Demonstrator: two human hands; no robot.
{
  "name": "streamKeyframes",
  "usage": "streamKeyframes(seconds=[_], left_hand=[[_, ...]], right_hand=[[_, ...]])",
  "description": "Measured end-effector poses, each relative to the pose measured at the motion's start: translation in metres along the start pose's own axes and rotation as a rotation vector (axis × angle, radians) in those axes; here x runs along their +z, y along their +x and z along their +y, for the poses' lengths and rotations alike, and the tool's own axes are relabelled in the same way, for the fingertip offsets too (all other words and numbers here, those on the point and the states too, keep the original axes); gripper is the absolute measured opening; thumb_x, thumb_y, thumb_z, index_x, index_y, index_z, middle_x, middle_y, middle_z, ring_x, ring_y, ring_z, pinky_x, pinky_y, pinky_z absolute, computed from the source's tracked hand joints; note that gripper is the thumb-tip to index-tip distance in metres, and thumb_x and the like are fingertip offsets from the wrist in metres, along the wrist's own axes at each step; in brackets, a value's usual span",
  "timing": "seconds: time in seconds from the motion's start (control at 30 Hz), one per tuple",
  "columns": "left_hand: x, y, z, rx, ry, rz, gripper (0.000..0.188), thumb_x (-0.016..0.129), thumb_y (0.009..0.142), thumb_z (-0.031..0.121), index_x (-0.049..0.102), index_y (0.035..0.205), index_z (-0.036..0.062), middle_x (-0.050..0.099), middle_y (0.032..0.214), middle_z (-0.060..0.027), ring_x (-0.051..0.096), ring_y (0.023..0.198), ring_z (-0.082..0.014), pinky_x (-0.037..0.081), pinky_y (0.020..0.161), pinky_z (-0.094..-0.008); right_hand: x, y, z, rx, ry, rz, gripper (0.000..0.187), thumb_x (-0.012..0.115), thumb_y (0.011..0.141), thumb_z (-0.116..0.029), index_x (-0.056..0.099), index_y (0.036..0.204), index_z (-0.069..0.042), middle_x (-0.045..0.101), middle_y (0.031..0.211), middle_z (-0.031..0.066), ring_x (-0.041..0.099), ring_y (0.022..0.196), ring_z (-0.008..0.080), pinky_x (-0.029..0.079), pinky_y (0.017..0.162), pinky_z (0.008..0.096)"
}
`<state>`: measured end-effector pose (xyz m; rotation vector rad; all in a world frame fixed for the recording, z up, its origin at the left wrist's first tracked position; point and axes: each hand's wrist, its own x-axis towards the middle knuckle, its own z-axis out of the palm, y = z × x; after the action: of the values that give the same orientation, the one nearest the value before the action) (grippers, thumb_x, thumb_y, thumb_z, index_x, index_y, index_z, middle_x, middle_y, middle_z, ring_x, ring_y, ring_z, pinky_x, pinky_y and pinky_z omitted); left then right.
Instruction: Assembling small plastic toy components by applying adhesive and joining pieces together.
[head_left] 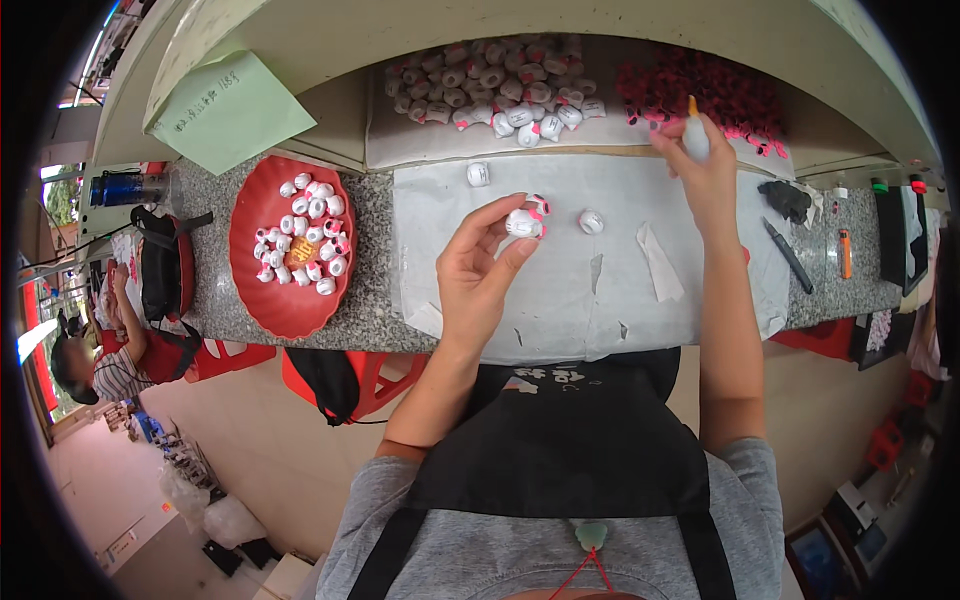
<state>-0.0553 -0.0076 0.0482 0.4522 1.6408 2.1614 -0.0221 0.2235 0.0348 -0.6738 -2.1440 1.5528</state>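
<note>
My left hand (478, 280) is closed, pinching a small white figurine (523, 223) with pink parts between thumb and fingers above the paper-covered work surface. My right hand (706, 172) is wrapped round a small white squeeze bottle (697, 140) with an orange-yellow tip pointing up. Its thumb and forefinger reach over the near-left side of a heap of small pink and dark pieces (745, 100); whether they also pinch a piece is too blurred to tell. On the paper between my hands stands a loose white piece (591, 221), and another white piece (479, 174) lies farther back.
Many white figurine parts (490, 80) lie heaped on the back shelf. A red scalloped plate (255, 210) with finished-looking white and pink figurines sits at left. A grey cutter (790, 258), an orange lighter (845, 254) and a black crumpled cloth (786, 201) are at right. Another person (118, 365) sits far left.
</note>
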Motion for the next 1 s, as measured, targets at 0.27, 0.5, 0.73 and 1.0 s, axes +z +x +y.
streamKeyframes(seconds=[0.27, 0.5, 0.73, 1.0], left_hand=[[0.011, -0.001, -0.005, -0.014, -0.058, -0.083, 0.034, 0.054, 0.071, -0.004, 0.046, 0.104, -0.0022, 0.05, 0.101, -0.0094, 0.048, 0.092, -0.014, 0.037, 0.081, -0.025], [0.018, -0.005, -0.005, 0.058, 0.034, -0.152, 0.036, 0.052, 0.071, -0.008, 0.043, 0.105, -0.0024, 0.049, 0.103, -0.0136, 0.047, 0.096, -0.0174, 0.038, 0.081, -0.0264], [0.016, -0.006, -0.004, 0.229, 0.316, -0.202, 0.031, 0.053, 0.068, -0.009, 0.048, 0.099, -0.003, 0.049, 0.101, -0.0144, 0.047, 0.098, -0.0209, 0.037, 0.084, -0.0301], [0.016, -0.007, -0.002, 0.245, 0.251, -0.246, 0.03, 0.055, 0.068, -0.007, 0.049, 0.097, -0.0021, 0.049, 0.101, -0.0148, 0.047, 0.098, -0.0212, 0.037, 0.084, -0.0305]], right_hand=[[0.006, -0.077, -0.034, 0.14, 0.416, -0.149, 0.007, 0.054, 0.069, 0.0, 0.052, 0.075, 0.002, 0.051, 0.07, 0.0074, 0.046, 0.056, 0.0105, 0.037, 0.05, 0.0215], [0.022, -0.098, -0.047, 0.183, 0.722, -0.213, 0.01, 0.055, 0.065, 0.006, 0.049, 0.071, 0.002, 0.052, 0.069, 0.0123, 0.049, 0.058, 0.0158, 0.041, 0.051, 0.0254], [0.03, -0.098, -0.044, 0.2, 0.713, -0.261, 0.01, 0.056, 0.066, 0.005, 0.049, 0.072, 0.002, 0.052, 0.07, 0.0113, 0.049, 0.057, 0.0148, 0.041, 0.051, 0.0245], [0.036, -0.099, -0.042, 0.163, 0.676, -0.22, 0.01, 0.057, 0.067, 0.004, 0.049, 0.073, 0.001, 0.051, 0.073, 0.0099, 0.049, 0.059, 0.0129, 0.04, 0.05, 0.0216]])
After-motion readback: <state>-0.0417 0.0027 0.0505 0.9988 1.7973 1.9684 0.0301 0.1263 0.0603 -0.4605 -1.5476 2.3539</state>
